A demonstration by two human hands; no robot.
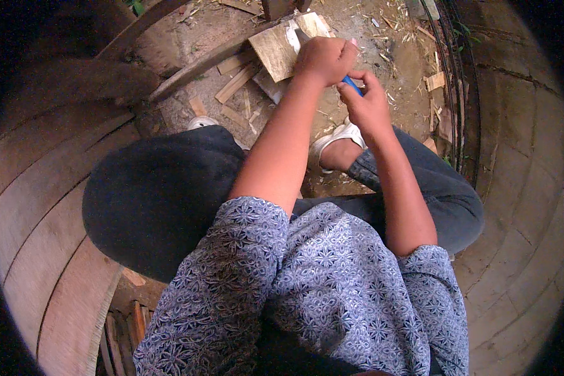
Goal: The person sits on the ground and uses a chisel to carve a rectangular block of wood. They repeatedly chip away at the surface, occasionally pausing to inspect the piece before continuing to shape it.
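Note:
My left hand (324,61) is closed in a fist at the right edge of a pale wooden board (274,53), which has a white patch. From beneath that fist runs the blue handle (352,86) of a tool. A grey blade-like tip (302,36) shows on the board beyond the knuckles, apparently part of the same tool, though the middle is covered. Lower and to the right, my right hand (370,105) grips the handle's near end with bent fingers.
Wood strips (235,83) and shavings litter the dirt floor around the board. A curved wooden edge (200,69) runs along its left. Dark cables (455,81) hang at the right beside a wall (514,156). My white shoe (332,139) stands under my right hand.

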